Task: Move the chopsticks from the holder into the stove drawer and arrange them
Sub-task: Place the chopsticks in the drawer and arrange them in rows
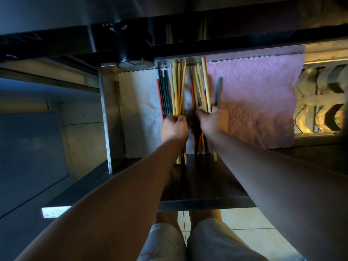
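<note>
In the drawer (105, 110), left grip (174, 127) and right grip (211, 120) each clutch chopsticks (178, 87) lying front-to-back.

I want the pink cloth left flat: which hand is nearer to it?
Right. The right hand grips chopsticks at the pink cloth's left edge; the left hand grips another bundle farther left, over the white cloth.
</note>
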Tool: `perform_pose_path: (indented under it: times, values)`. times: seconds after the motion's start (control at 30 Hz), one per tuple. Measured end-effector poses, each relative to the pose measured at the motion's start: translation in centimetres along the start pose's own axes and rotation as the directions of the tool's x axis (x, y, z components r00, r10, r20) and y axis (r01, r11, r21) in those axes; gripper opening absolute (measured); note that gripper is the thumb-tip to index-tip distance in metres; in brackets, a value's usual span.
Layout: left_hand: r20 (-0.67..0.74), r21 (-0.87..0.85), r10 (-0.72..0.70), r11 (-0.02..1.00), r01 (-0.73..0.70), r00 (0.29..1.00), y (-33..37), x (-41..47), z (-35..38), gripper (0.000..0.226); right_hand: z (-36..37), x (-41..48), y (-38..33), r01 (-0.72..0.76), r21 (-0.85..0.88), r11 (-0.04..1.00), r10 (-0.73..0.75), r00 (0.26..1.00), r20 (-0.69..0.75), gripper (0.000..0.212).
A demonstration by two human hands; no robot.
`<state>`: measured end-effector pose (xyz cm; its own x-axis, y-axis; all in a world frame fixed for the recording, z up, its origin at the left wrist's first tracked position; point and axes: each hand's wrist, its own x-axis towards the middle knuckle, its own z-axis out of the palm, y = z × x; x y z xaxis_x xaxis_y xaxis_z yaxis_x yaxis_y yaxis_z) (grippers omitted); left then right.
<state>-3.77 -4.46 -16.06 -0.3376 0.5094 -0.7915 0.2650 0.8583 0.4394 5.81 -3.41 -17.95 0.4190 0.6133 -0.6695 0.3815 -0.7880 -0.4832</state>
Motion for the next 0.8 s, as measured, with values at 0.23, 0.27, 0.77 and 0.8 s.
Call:
perform_pose_path:
  times: [0.23, 0.27, 0.77, 0.8]
  values:
    - [0.035, 0.003, 0.028, 1.000, -0.028, 0.999, -0.6, 0.3, -1.7, 0.011, 0.6, -0.4, -0.5, 0.046, -0.129, 0.991, -0.057, 0.995, -0.078, 0.028]
    - [0.033, -0.003, 0.028, 1.000, -0.028, 0.999, -0.7, 0.3, -2.0, 0.011, 0.7, -0.3, -0.5, 0.046, -0.155, 0.987, -0.058, 0.996, -0.073, 0.029]
    - [-0.081, 0.230, 0.087, 0.971, -0.066, 0.993, -1.9, 1.0, -4.2, 0.041, -0.6, -1.5, -2.4, 0.046, -0.150, 0.988, -0.045, 0.999, 0.004, 0.023]
    - [-0.089, 0.237, 0.071, 0.970, -0.048, 0.993, -2.0, 1.0, -4.1, 0.043, -0.8, -1.6, -2.4, 0.045, -0.134, 0.990, -0.041, 0.999, 0.028, 0.019]
